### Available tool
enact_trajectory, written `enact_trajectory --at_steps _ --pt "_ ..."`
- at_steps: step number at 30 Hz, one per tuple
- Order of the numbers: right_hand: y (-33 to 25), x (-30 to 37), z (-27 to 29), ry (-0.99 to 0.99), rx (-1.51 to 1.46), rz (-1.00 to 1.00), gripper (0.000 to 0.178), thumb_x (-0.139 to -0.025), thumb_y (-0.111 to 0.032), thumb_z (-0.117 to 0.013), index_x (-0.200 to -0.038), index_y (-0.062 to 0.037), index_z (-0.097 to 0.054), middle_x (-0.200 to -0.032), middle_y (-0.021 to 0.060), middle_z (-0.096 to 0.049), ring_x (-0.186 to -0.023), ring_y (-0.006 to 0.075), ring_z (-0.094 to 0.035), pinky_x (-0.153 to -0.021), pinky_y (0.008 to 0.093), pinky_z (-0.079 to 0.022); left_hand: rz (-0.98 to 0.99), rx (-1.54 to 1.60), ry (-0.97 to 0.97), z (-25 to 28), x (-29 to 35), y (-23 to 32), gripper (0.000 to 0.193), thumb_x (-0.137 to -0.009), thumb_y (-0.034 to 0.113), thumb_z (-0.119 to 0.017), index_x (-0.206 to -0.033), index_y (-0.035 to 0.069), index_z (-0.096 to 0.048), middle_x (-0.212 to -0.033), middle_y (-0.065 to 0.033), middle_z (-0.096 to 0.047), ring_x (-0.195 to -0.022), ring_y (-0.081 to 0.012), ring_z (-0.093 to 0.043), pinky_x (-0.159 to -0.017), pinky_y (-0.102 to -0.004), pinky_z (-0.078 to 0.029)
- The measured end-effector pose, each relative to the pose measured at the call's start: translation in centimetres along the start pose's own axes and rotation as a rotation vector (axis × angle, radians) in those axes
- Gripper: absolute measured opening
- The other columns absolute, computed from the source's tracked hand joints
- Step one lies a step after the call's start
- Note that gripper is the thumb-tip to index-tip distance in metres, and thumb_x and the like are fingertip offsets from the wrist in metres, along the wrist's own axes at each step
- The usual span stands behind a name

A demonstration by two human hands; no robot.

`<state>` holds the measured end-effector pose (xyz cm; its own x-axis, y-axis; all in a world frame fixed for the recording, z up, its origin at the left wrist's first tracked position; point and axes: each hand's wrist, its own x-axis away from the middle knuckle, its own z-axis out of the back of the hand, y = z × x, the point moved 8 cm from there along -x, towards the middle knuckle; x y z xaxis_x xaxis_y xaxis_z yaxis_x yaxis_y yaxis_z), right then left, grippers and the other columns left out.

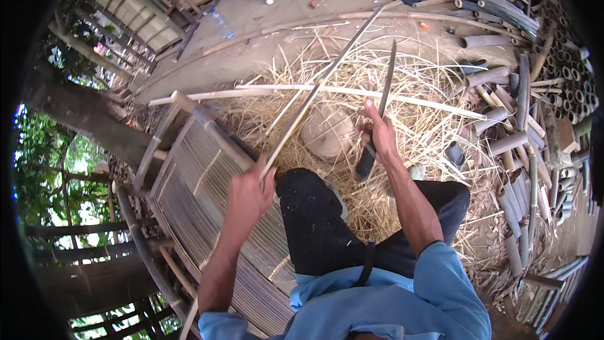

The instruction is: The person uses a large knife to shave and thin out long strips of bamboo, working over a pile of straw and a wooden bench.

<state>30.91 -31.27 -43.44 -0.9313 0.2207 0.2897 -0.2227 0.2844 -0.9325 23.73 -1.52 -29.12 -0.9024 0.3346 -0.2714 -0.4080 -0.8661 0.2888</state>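
Your left hand (246, 196) is raised, forearm reaching up from the lower edge, fingers clamped around the near end of a long bamboo strip (321, 85) that slants away over the straw-littered ground (415, 88). Your right hand (376, 133) is cocked at the wrist, fingers closed on the dark handle of a long knife (382, 97), blade pointing away, just beside the strip. A slatted bamboo panel (201, 214) lies under your left arm.
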Motion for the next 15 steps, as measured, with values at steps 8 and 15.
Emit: enact_trajectory --at_steps 8,15 --pt "0.2 0.9 -3.3 -0.022 -0.316 -0.045 0.093 -0.092 -0.065 -0.059 -0.132 0.0177 -0.046 -0.085 0.0245 -0.069 -0.042 0.0109 -0.045 -0.039 0.0269 -0.042 -0.321 -0.584 0.128 7.0 -5.8 5.4 0.029 -0.080 0.014 -0.066 -0.107 0.008 -0.072 -0.079 -0.0074 -0.069 -0.087 -0.0238 -0.068 -0.072 -0.0377 -0.056" --pt "3.3 3.2 -3.4 -0.026 -0.469 -0.191 0.059 -0.094 -0.046 -0.067 -0.118 0.0049 -0.049 -0.090 0.0248 -0.067 -0.049 0.0112 -0.048 -0.043 0.0270 -0.049 -0.618 -0.752 0.099 11.1 -1.4 12.0 0.044 -0.066 0.015 -0.066 -0.109 0.012 -0.075 -0.083 0.0029 -0.059 -0.091 -0.0166 -0.060 -0.076 -0.0319 -0.047"
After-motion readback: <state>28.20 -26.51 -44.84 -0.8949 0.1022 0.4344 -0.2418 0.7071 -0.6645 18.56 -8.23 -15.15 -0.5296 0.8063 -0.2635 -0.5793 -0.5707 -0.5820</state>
